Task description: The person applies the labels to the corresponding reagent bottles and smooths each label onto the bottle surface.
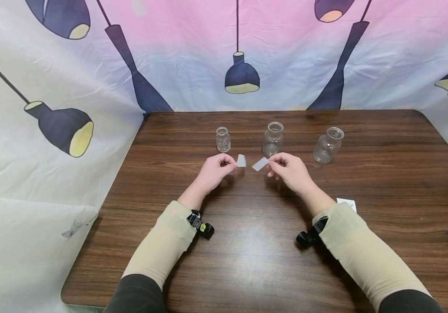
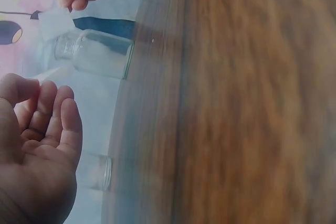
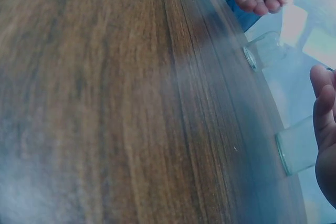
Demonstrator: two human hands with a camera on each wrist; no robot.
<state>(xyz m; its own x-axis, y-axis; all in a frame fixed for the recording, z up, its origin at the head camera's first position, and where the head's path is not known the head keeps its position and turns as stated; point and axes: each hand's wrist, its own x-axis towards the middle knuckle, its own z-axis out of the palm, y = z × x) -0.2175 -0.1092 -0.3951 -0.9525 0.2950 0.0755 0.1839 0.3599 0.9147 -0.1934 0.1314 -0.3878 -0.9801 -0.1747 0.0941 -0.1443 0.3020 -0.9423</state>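
A pastel cloth backdrop printed with lamps (image 1: 192, 65) hangs behind a dark brown wood-grain table (image 1: 231, 274). Above it the left hand (image 1: 217, 170) pinches a thin white rectangular slip (image 1: 241, 161) by its edge, and the right hand (image 1: 291, 172) a second white slip (image 1: 260, 164), likely to keep their faces uncovered. Two slips, then, held apart; three clear glass jars (image 1: 273, 141) stand beyond, perhaps leaving the hands room.
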